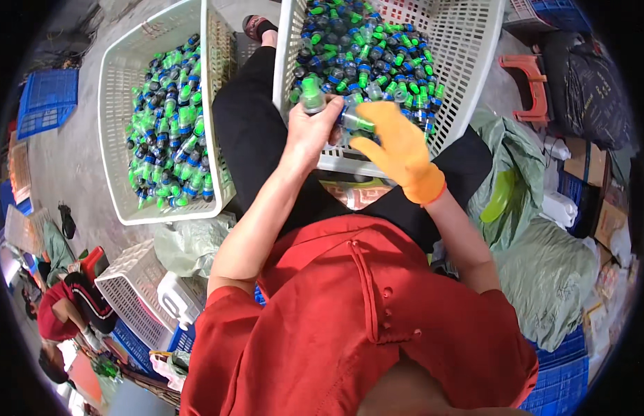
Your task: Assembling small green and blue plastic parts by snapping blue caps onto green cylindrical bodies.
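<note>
My bare left hand is closed round a small plastic spray-top-like piece with a green top and a clear lower part, held upright over the near edge of a white crate. Just right of its fingers, a second green, clear and blue piece sits between the thumb and fingers of my right hand, which wears an orange glove. Motion blurs the gloved fingertips. Below both hands, the white slatted crate holds a heap of similar green, blue and black pieces.
Another white crate, full of the same pieces, stands on the left. At right lie green sacks, a red plastic stool and a black bag. A blue crate is far left; another person sits lower left.
</note>
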`<state>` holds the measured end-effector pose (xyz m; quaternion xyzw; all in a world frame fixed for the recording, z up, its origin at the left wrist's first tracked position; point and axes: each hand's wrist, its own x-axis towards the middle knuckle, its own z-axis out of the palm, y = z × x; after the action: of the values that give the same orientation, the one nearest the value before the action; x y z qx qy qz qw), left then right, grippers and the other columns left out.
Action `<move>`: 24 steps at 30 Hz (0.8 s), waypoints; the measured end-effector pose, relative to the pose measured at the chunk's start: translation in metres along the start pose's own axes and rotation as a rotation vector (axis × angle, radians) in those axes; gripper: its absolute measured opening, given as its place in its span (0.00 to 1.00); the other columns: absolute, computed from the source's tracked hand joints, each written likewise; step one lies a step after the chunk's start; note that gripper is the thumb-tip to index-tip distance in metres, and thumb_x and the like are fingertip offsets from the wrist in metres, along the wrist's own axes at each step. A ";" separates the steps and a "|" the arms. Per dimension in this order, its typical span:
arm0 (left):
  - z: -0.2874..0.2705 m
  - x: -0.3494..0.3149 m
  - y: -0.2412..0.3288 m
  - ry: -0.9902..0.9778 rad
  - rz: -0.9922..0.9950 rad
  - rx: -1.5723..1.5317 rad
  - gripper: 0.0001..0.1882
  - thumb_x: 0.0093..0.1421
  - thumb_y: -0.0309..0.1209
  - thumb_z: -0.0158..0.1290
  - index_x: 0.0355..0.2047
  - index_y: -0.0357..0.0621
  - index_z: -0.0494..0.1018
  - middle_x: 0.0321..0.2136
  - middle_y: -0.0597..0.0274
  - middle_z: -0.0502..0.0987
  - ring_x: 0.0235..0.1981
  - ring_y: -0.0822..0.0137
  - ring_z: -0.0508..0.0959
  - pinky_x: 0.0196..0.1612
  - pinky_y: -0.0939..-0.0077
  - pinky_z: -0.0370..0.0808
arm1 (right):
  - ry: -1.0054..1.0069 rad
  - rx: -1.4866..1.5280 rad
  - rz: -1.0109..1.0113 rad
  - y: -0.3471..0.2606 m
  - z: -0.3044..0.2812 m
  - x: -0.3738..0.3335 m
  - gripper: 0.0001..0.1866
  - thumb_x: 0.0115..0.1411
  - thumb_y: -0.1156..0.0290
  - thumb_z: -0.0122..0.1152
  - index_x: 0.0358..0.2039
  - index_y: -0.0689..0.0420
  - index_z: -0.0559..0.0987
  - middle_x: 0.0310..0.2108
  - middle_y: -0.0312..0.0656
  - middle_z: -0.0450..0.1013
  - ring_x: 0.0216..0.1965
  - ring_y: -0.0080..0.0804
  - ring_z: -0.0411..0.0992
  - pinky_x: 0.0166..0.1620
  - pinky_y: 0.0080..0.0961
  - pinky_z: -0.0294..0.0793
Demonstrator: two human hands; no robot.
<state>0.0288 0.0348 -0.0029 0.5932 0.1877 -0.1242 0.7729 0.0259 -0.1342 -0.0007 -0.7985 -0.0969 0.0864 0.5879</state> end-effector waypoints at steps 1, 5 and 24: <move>-0.006 -0.001 0.001 -0.025 -0.094 -0.081 0.06 0.58 0.26 0.56 0.35 0.39 0.73 0.20 0.64 0.73 0.17 0.76 0.69 0.22 0.82 0.68 | -0.038 -0.217 -0.194 -0.001 -0.001 0.005 0.18 0.58 0.72 0.57 0.49 0.55 0.66 0.34 0.38 0.69 0.25 0.26 0.65 0.28 0.18 0.66; 0.000 -0.007 -0.008 -0.032 -0.138 -0.176 0.06 0.58 0.24 0.56 0.36 0.40 0.73 0.23 0.64 0.74 0.21 0.76 0.70 0.26 0.84 0.69 | -0.135 -0.450 -0.360 -0.005 0.002 0.000 0.18 0.60 0.75 0.54 0.50 0.57 0.65 0.36 0.40 0.68 0.25 0.22 0.62 0.28 0.16 0.63; -0.049 0.055 0.038 0.321 0.397 0.787 0.12 0.53 0.32 0.62 0.36 0.41 0.79 0.34 0.56 0.79 0.31 0.61 0.77 0.37 0.70 0.74 | -0.267 -1.337 0.073 0.109 -0.043 0.105 0.24 0.48 0.48 0.61 0.36 0.55 0.78 0.37 0.41 0.75 0.35 0.47 0.71 0.40 0.37 0.69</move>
<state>0.0867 0.0940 -0.0045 0.8774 0.1266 0.0577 0.4592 0.1442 -0.1790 -0.0948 -0.9754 -0.1739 0.1255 -0.0520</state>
